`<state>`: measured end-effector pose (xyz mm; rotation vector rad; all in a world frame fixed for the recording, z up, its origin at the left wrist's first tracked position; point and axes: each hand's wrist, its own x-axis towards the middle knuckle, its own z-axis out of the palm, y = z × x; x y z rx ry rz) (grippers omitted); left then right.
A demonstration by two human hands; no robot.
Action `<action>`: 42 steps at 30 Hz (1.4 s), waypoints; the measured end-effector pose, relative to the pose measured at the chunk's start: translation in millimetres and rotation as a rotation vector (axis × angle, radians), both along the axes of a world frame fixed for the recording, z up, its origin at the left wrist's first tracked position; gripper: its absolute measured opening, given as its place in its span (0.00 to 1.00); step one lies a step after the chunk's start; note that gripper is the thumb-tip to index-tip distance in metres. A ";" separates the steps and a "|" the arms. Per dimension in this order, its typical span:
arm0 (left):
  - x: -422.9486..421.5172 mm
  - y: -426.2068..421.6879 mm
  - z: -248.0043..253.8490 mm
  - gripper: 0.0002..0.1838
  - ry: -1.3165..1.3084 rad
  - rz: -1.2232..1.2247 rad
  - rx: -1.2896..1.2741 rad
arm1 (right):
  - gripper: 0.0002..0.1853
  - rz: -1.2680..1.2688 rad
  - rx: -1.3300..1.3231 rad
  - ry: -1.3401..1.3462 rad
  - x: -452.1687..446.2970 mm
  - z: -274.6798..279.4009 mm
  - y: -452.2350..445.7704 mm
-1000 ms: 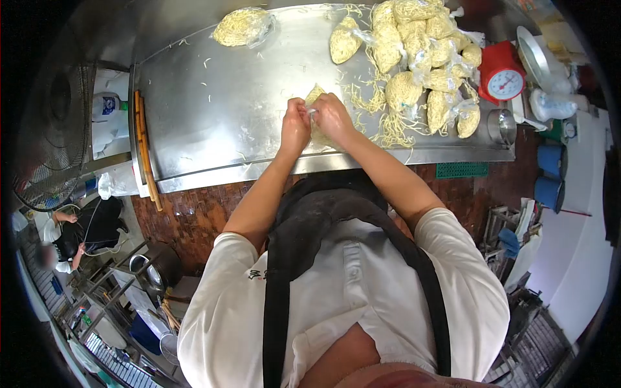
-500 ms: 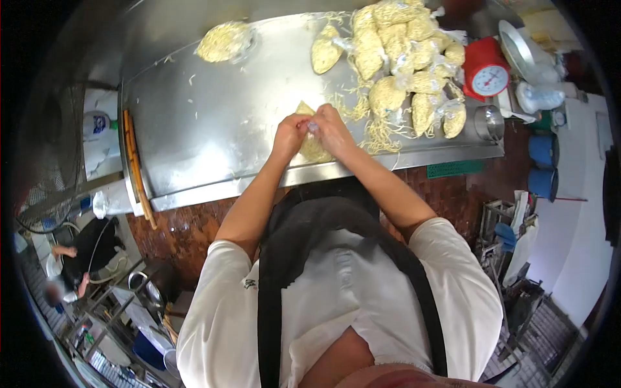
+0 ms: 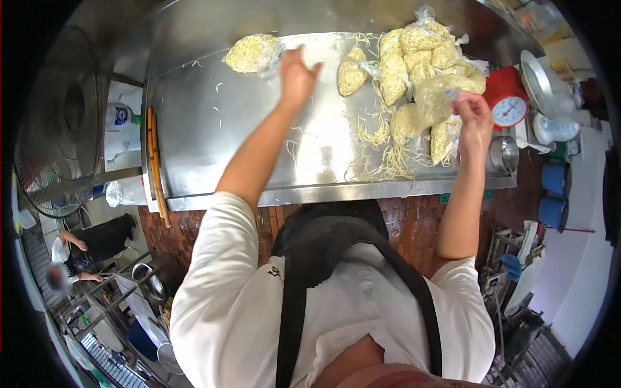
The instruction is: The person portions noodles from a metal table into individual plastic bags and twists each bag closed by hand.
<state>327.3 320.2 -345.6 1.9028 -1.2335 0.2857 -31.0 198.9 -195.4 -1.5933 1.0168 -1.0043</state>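
Observation:
My right hand (image 3: 475, 119) is closed on the gathered neck of a clear bag of noodles (image 3: 435, 100), which is blurred by motion over the heap at the right. My left hand (image 3: 297, 79) reaches over the far part of the steel table (image 3: 252, 142) with its fingers apart, holding nothing. Just left of its fingers lies another bag of noodles (image 3: 251, 53), its loose plastic end toward the hand. A single noodle bag (image 3: 352, 72) rests between my hands. Behind it on the right, several filled bags (image 3: 420, 40) are piled together.
Loose noodles (image 3: 394, 158) are strewn in front of the pile. A red dial scale (image 3: 506, 100) and a metal bowl (image 3: 503, 154) stand at the right end. Bamboo poles (image 3: 155, 168) lie along the left edge. A person (image 3: 90, 249) is at the far lower left.
My hands were together at the neck of a noodle bag near the front edge. Now they are apart: the right has carried the bag to the heap, the left has moved forward.

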 end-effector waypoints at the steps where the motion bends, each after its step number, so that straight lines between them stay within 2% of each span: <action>1: 25.2 1.8 -8.2 0.45 -0.061 0.233 0.259 | 0.05 0.054 0.043 0.020 -3.4 -2.4 6.3; 2: 45.8 7.1 -6.7 0.51 0.039 0.325 0.486 | 0.06 0.112 0.086 0.042 -6.6 -9.9 16.9; 4: 85.7 14.3 -27.9 0.50 0.044 0.450 0.721 | 0.07 0.177 0.130 0.155 -12.3 -27.6 41.9; 6: 159.9 12.1 -112.7 0.38 0.222 0.397 0.522 | 0.08 0.222 0.222 0.241 -19.3 -48.1 67.9; 7: 176.6 9.0 -135.9 0.33 0.312 0.366 0.426 | 0.09 0.263 0.317 0.240 -21.9 -58.3 76.6; 8: 173.0 6.1 -124.7 0.26 0.465 0.300 0.318 | 0.09 0.295 0.339 0.244 -23.1 -71.0 80.1; 10: 154.0 8.8 -63.5 0.15 0.764 0.168 0.102 | 0.10 0.363 0.390 0.249 -26.5 -89.1 90.9; 13: 123.2 25.8 18.9 0.11 0.841 0.060 -0.245 | 0.11 0.383 0.217 0.335 5.0 -88.1 107.8; 15: 95.0 56.9 59.7 0.11 0.909 -0.061 -0.203 | 0.22 0.445 0.286 0.380 45.1 -72.3 121.3; 17: 63.8 90.0 90.7 0.11 0.981 -0.170 -0.130 | 0.41 0.458 -0.259 0.404 87.8 -76.2 139.6; 19: 24.5 113.4 106.4 0.11 1.063 -0.261 -0.031 | 0.55 0.415 -0.411 0.400 133.3 -81.5 155.6; 21: -4.6 124.5 89.4 0.10 1.100 -0.343 0.109 | 0.59 0.361 -0.607 0.527 168.3 -101.1 159.3; 22: -17.9 132.9 76.8 0.10 1.121 -0.381 0.177 | 0.55 0.421 -0.532 0.559 172.7 -121.2 158.1; 25: -44.6 158.8 39.3 0.18 1.110 -0.511 0.097 | 0.42 0.644 -0.265 0.644 176.1 -162.4 151.9; 26: -45.0 172.3 21.4 0.30 1.144 -0.483 0.012 | 0.36 0.745 -0.145 0.665 169.6 -163.8 143.5; 27: -52.4 181.9 0.7 0.32 0.870 -0.350 0.081 | 0.30 0.845 -0.026 0.685 166.5 -164.4 140.6; 28: -63.5 190.3 -20.1 0.34 0.596 -0.216 0.150 | 0.18 0.745 -0.043 0.586 164.6 -166.4 148.2; 31: -103.9 186.5 -35.3 0.34 0.537 -0.087 0.102 | 0.16 0.852 -0.111 0.473 170.1 -120.8 168.3; 33: -108.3 167.3 -28.2 0.28 0.907 -0.065 -0.056 | 0.21 0.806 -0.295 0.381 166.6 -102.2 167.0; 34: -97.3 162.0 -35.2 0.19 0.897 -0.069 -0.027 | 0.24 0.782 -0.391 0.335 163.2 -93.5 163.4; 37: -88.7 153.0 -15.6 0.12 1.404 0.067 -0.145 | 0.36 0.612 -0.250 0.108 136.1 -70.4 151.5; 38: -82.3 150.5 -4.9 0.10 1.656 -0.002 -0.139 | 0.48 0.734 -0.172 0.149 125.6 -81.7 137.5; 41: -79.8 141.5 -8.2 0.11 1.731 -0.106 -0.146 | 0.54 0.905 -0.199 0.620 123.3 -99.9 133.4; 42: -82.9 140.8 -10.2 0.11 1.734 -0.110 -0.140 | 0.54 0.900 -0.195 0.622 118.8 -102.4 133.0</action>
